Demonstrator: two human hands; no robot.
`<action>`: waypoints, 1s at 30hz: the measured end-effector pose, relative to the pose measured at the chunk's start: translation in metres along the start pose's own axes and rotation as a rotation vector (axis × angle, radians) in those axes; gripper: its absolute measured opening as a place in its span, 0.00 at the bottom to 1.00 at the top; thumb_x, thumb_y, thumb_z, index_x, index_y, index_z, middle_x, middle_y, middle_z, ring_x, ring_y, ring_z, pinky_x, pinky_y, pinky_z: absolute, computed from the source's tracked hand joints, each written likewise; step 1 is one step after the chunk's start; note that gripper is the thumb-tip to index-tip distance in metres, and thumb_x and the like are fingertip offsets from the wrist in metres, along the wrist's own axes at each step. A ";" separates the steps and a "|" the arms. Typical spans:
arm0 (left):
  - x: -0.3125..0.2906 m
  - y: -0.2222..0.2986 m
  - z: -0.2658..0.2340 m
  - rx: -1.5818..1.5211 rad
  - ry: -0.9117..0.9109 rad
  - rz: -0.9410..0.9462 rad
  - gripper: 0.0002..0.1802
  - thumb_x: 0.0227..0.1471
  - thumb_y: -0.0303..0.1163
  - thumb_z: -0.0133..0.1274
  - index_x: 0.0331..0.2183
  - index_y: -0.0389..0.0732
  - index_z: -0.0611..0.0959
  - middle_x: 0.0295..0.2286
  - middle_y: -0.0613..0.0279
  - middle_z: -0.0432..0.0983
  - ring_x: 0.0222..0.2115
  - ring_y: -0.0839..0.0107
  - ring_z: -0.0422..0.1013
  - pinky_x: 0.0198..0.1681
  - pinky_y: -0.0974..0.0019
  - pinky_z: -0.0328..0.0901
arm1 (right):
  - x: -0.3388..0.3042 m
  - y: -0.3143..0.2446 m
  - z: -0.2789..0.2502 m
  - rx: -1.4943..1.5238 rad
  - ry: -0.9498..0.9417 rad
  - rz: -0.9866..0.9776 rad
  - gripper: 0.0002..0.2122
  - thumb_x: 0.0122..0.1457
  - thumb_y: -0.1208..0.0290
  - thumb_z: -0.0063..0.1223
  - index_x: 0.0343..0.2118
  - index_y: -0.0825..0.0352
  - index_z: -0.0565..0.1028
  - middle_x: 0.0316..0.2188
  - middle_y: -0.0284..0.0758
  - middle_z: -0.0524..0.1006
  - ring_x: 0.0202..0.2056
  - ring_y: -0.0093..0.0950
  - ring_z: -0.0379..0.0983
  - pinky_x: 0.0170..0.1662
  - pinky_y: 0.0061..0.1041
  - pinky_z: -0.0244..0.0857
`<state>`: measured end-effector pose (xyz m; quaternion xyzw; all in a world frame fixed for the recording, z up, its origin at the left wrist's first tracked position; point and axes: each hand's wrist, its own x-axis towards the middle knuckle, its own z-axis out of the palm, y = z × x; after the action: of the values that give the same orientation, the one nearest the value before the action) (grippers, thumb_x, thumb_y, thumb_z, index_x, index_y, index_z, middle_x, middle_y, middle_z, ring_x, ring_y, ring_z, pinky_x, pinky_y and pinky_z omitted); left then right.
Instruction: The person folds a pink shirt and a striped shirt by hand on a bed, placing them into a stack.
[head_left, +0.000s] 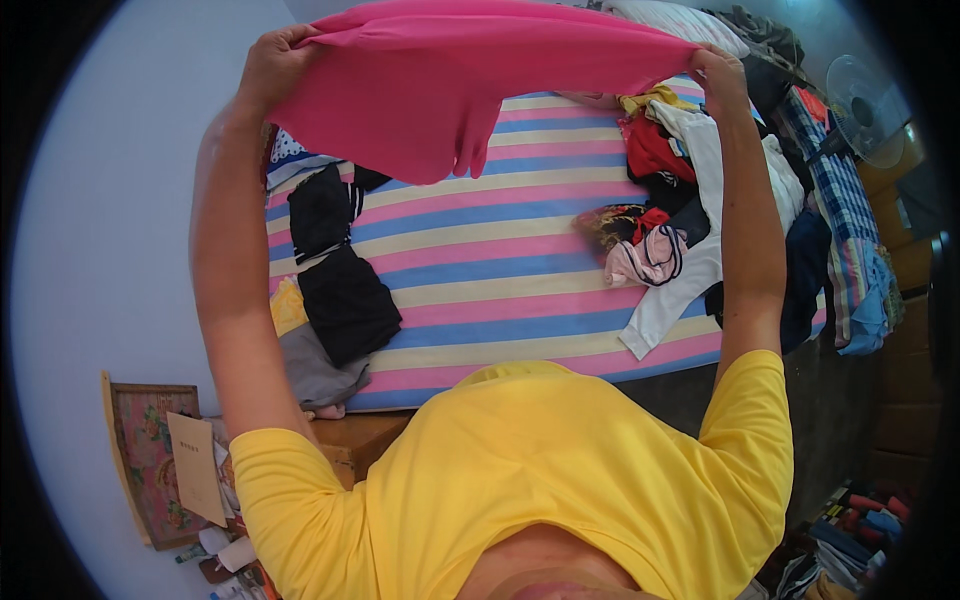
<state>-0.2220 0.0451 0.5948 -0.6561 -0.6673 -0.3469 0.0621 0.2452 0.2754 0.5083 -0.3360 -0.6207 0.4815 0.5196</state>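
A bright pink garment [400,95] is stretched out in the air over the bed, its lower part hanging in loose folds; what kind of garment it is I cannot tell. My left hand [275,68] pinches one end of its upper edge. At the opposite end, my right hand [718,70] has its fingers closed on the cloth. Both arms are raised and spread wide. Part of the garment runs past the top of the view.
Below lies a bed with a striped sheet [480,270]. Folded black clothes [345,305] and a grey cloth [320,365] line its left side. A loose heap on the right includes a white garment [690,265] and a pink one [648,258]. A fan [862,110] stands far right.
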 end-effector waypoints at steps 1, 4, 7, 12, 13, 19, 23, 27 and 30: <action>0.003 -0.003 -0.004 -0.040 -0.044 0.015 0.12 0.47 0.34 0.52 0.33 0.39 0.81 0.26 0.59 0.78 0.26 0.73 0.73 0.32 0.72 0.67 | -0.007 -0.009 0.010 0.088 0.062 -0.036 0.06 0.42 0.78 0.46 0.24 0.67 0.75 0.21 0.28 0.73 0.23 0.18 0.66 0.30 0.16 0.60; 0.013 -0.006 -0.013 -0.122 -0.158 0.032 0.10 0.47 0.34 0.52 0.32 0.40 0.81 0.24 0.60 0.77 0.24 0.72 0.73 0.31 0.72 0.68 | 0.005 0.007 0.013 -0.038 0.085 0.010 0.06 0.41 0.78 0.46 0.23 0.66 0.74 0.21 0.27 0.73 0.24 0.18 0.66 0.31 0.17 0.60; 0.012 0.001 -0.015 -0.146 -0.283 0.022 0.08 0.47 0.33 0.53 0.29 0.40 0.81 0.22 0.64 0.75 0.23 0.77 0.71 0.29 0.75 0.67 | 0.008 0.024 0.008 -0.042 0.052 0.066 0.06 0.43 0.78 0.45 0.24 0.65 0.74 0.23 0.27 0.73 0.27 0.19 0.66 0.34 0.19 0.60; 0.005 0.028 -0.003 -0.185 -0.460 -0.066 0.07 0.46 0.32 0.53 0.26 0.39 0.79 0.21 0.69 0.72 0.23 0.82 0.68 0.28 0.79 0.64 | 0.013 0.063 0.000 -0.185 0.023 0.270 0.07 0.45 0.76 0.45 0.26 0.62 0.75 0.24 0.28 0.72 0.30 0.20 0.67 0.35 0.20 0.60; 0.005 0.024 0.002 -0.187 -0.504 -0.036 0.06 0.45 0.32 0.52 0.25 0.40 0.80 0.20 0.66 0.73 0.20 0.80 0.69 0.27 0.77 0.65 | 0.014 0.071 0.005 -0.104 0.068 0.239 0.08 0.45 0.78 0.44 0.27 0.62 0.74 0.23 0.28 0.72 0.27 0.20 0.67 0.32 0.19 0.60; -0.001 0.002 0.035 -0.173 -0.650 -0.086 0.06 0.41 0.30 0.53 0.25 0.39 0.81 0.17 0.64 0.72 0.18 0.79 0.68 0.26 0.74 0.65 | 0.001 0.132 0.024 -0.297 0.013 0.384 0.05 0.45 0.78 0.43 0.20 0.62 0.71 0.17 0.28 0.67 0.18 0.19 0.61 0.19 0.18 0.53; 0.016 -0.028 0.080 0.014 -0.629 -0.173 0.08 0.41 0.30 0.54 0.27 0.38 0.81 0.19 0.64 0.73 0.21 0.76 0.69 0.28 0.73 0.64 | 0.023 0.154 0.040 -0.289 0.119 0.531 0.04 0.46 0.75 0.43 0.18 0.61 0.69 0.15 0.26 0.64 0.15 0.18 0.56 0.16 0.18 0.47; 0.051 -0.025 0.087 0.021 -0.370 -0.190 0.09 0.44 0.30 0.51 0.30 0.39 0.81 0.22 0.62 0.75 0.22 0.75 0.70 0.29 0.72 0.65 | 0.062 0.131 0.038 -0.137 0.347 0.397 0.03 0.48 0.74 0.45 0.24 0.61 0.73 0.19 0.25 0.68 0.21 0.18 0.61 0.23 0.19 0.54; 0.061 -0.031 0.066 -0.013 -0.234 -0.099 0.08 0.45 0.28 0.50 0.31 0.39 0.81 0.23 0.61 0.75 0.24 0.74 0.71 0.30 0.70 0.66 | 0.080 0.097 0.038 -0.011 0.292 0.200 0.07 0.49 0.75 0.45 0.31 0.61 0.75 0.25 0.25 0.73 0.29 0.19 0.66 0.33 0.22 0.60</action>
<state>-0.2343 0.1347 0.5660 -0.6587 -0.6992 -0.2751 -0.0376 0.1813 0.3697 0.4424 -0.4654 -0.5049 0.4734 0.5517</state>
